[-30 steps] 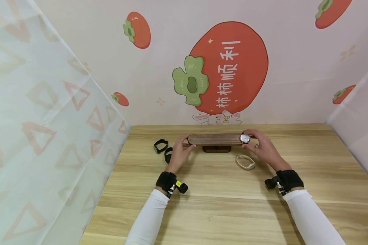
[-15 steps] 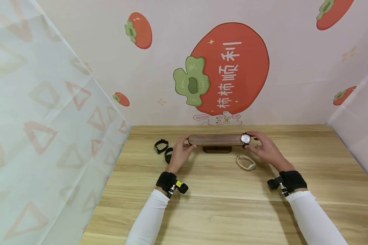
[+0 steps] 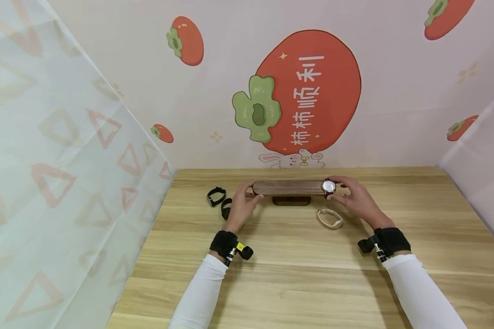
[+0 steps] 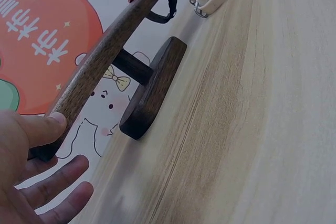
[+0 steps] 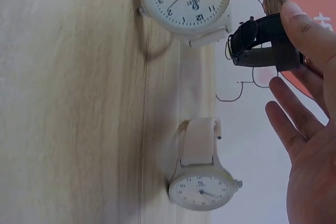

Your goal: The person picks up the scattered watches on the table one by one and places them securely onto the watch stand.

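A dark wooden watch stand (image 3: pixel 288 188) has a long rounded bar on a short post and a flat base. At the bar's left end my left hand (image 3: pixel 239 208) grips it between thumb and fingers; the left wrist view shows the thumb on top and the lower fingers spread. Around the right end sits a wristwatch (image 3: pixel 328 186) with a white dial and dark strap. My right hand (image 3: pixel 358 201) pinches this watch between thumb and fingers. Its black strap hangs in a loop below the bar in the left wrist view.
A cream-strapped watch (image 3: pixel 330 219) lies before the stand. Another pale watch (image 5: pixel 202 187) stands near the right hand, mostly hidden in the head view. Left of the stand lie two black watches (image 3: pixel 216 196), one partly behind the left hand. A printed wall (image 3: pixel 214 100) rises behind the table.
The right hand and the dark-strapped watch shift slightly right, then slightly back left along the bar's end. My left hand keeps its hold in the same place.
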A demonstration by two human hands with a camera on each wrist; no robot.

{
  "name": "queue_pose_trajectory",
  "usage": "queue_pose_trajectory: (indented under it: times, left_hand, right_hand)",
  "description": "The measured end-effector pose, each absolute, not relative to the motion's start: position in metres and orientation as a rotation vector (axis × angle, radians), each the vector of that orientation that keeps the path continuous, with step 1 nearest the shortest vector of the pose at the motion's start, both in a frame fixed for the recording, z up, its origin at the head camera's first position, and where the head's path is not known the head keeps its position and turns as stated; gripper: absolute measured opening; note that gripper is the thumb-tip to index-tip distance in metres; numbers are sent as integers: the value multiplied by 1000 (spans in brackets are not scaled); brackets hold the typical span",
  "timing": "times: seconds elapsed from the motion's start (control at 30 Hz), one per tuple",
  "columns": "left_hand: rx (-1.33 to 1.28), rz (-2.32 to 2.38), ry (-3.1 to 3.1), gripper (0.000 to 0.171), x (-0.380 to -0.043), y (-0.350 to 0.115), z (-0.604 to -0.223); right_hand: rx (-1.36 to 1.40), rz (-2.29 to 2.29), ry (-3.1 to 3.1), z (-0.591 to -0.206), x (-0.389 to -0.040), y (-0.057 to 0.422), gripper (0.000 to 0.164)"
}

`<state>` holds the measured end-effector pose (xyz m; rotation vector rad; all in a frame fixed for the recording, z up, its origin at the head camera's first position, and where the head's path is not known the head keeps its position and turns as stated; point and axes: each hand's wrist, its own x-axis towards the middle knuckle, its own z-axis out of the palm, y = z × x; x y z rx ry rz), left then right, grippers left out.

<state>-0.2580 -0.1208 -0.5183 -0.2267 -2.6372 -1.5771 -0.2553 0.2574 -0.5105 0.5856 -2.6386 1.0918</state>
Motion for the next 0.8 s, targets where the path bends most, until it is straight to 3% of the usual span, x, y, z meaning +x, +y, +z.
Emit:
queue_pose_trajectory:
  times: [0.8]
  left_hand:
    - [-246, -1583, -2627, 62, -259, -121, -518]
  right_hand:
    - [630, 995, -2567, -517, -263, 247, 65]
